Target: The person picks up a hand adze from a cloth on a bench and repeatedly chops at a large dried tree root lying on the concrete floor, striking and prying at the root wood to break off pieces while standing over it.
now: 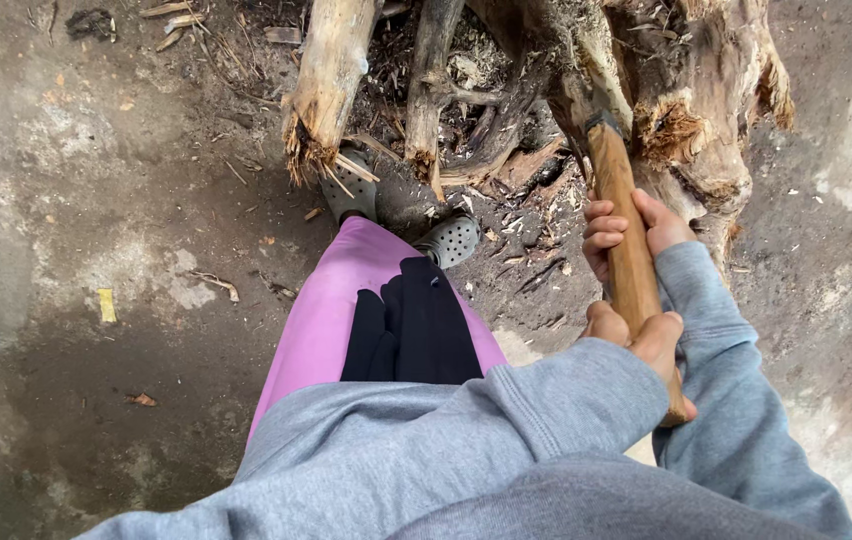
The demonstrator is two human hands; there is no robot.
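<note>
We grip a wooden axe handle (629, 250) with both hands. Our right hand (626, 228) clenches it higher up, fingers wrapped round the shaft; our left hand (638, 335) clasps it lower, near the butt end. The handle runs up and away to the axe head (594, 118), which sits against a big split tree stump (691, 100). Grey clogs (449, 240) stand among wood chips at the stump's base. Black gloves (411, 325) hang at our waist, over pink trousers (331, 310).

the axe head (601, 118) is mostly buried among the split logs (546, 70), whose tops run past the upper edge.
</note>
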